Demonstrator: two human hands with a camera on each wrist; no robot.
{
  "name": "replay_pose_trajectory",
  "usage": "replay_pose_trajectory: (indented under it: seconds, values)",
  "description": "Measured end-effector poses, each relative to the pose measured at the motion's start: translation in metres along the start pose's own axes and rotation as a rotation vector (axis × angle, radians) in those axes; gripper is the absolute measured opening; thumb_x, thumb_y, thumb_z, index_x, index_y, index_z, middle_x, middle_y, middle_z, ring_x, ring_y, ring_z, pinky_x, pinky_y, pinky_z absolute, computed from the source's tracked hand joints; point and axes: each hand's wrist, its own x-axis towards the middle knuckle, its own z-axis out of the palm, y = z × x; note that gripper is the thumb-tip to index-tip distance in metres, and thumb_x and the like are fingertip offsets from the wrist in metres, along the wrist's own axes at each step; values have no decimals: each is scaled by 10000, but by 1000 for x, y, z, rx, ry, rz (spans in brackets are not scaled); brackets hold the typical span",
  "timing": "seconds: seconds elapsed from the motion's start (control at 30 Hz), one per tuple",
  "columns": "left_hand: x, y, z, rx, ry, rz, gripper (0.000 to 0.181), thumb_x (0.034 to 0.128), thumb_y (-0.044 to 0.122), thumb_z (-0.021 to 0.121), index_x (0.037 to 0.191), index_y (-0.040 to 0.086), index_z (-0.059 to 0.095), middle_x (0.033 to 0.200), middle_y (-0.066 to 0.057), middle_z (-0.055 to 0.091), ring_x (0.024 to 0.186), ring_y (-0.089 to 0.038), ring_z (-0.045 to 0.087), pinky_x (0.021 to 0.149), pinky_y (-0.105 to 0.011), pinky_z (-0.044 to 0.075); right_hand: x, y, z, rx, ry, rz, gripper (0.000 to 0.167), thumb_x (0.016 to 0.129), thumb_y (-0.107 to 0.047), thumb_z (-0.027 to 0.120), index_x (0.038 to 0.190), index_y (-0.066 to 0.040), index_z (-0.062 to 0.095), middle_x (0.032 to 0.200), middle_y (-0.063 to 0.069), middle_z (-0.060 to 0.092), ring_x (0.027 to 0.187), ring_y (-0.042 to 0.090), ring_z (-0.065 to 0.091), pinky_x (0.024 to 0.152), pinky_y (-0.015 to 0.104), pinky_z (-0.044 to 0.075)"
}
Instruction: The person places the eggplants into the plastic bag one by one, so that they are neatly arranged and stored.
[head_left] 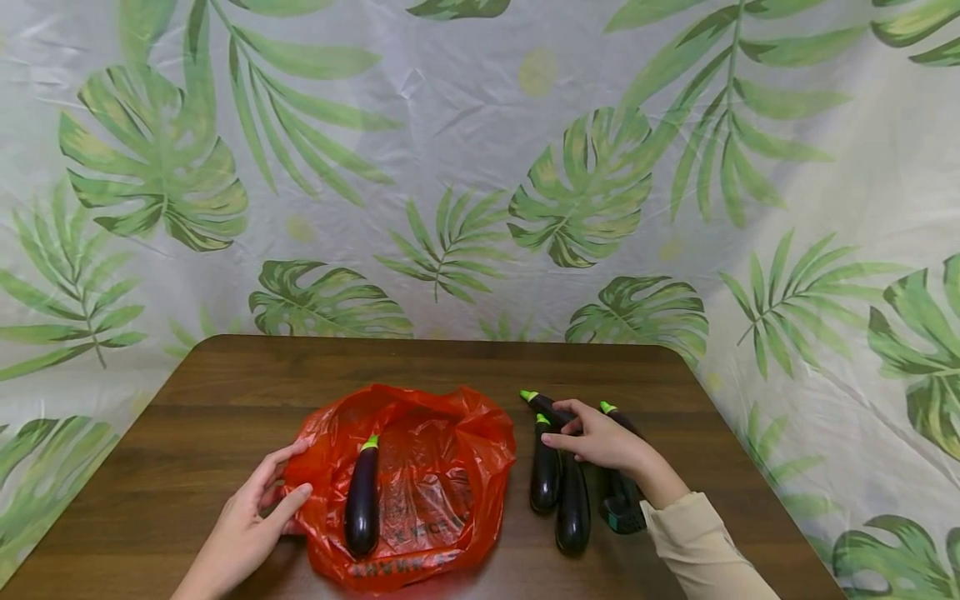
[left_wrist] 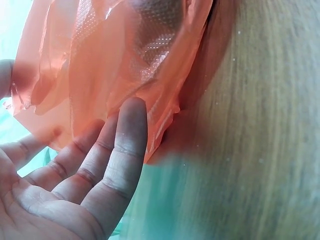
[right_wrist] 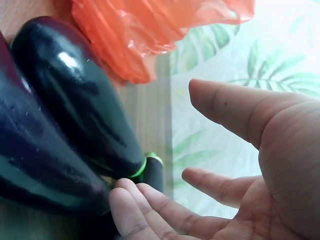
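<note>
A red plastic bag (head_left: 491, 467) lies spread with its mouth up, and one eggplant (head_left: 362, 508) rests in it. My left hand (head_left: 255, 508) touches the bag's left side with relaxed fingers. In the left wrist view, the fingers (left_wrist: 131, 130) lie against the thin orange-looking plastic. On the right, my right hand (head_left: 600, 437) hovers over a group of eggplants with its fingers apart and nothing held. Two of them, a shorter eggplant (head_left: 545, 471) and a longer eggplant (head_left: 573, 508), lie side by side. Behind them is another eggplant (head_left: 546, 406), partly hidden by the hand.
Another eggplant with a green stem (head_left: 609, 407) lies farther right, mostly hidden by the right arm. Below the right wrist shows a black object (head_left: 622, 515) with a small green patch. A leaf-print cloth (head_left: 465, 167) hangs behind the brown wooden table (head_left: 225, 400).
</note>
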Motion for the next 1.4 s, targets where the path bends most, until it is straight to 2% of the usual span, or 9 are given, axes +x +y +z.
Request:
replay_pose_trajectory:
  seconds: [0.27, 0.4, 0.57, 0.83, 1.13, 1.4]
  values:
    - [1, 1, 0, 7, 2, -35, 511, 1081, 137, 657, 1560, 122, 480, 1193, 268, 653, 960, -29, 735, 655, -360, 674, 7, 0, 0, -37, -12, 15, 737, 1022, -336, 751, 1570, 36, 428, 1143, 189, 653, 809, 224, 645, 757, 373, 592]
    - [1, 0, 0, -1, -1, -34, 498, 1088, 133, 644, 1557, 109, 477, 1187, 258, 656, 952, -36, 737, 652, -368, 674, 10, -2, 1, -51, -17, 30, 735, 1020, -332, 757, 1572, 26, 430, 1129, 175, 670, 795, 220, 649, 744, 344, 575]
    - [-1, -2, 0, -5, -4, -31, 500, 1088, 125, 641, 1559, 106, 473, 1195, 259, 657, 951, -40, 739, 654, -366, 674, 13, -6, 4, -72, -30, 5, 761, 1008, -326, 771, 1564, 54, 418, 1093, 175, 682, 796, 212, 662, 749, 346, 586]
    - [1, -3, 0, -6, -9, -41, 496, 1091, 135, 638, 1559, 106, 475, 1198, 272, 654, 948, -40, 740, 655, -370, 674, 17, -7, 10, -84, -28, -1, 769, 992, -323, 790, 1560, 44, 426, 1056, 150, 680, 803, 218, 670, 767, 360, 602]
    - [2, -2, 1, -2, -10, -18, 498, 1088, 118, 639, 1557, 98, 475, 1194, 267, 658, 941, -43, 740, 650, -367, 674, 19, -11, 13, -126, -15, -1, 747, 982, -330, 800, 1548, 20, 461, 1070, 149, 693, 778, 218, 681, 773, 374, 597]
    - [1, -3, 1, 4, 0, 11, 491, 1082, 84, 637, 1546, 75, 477, 1197, 282, 652, 934, -35, 741, 636, -370, 671, 23, -11, 17, -89, -34, 6, 723, 987, -317, 794, 1544, 13, 472, 1024, 122, 718, 775, 210, 678, 757, 333, 576]
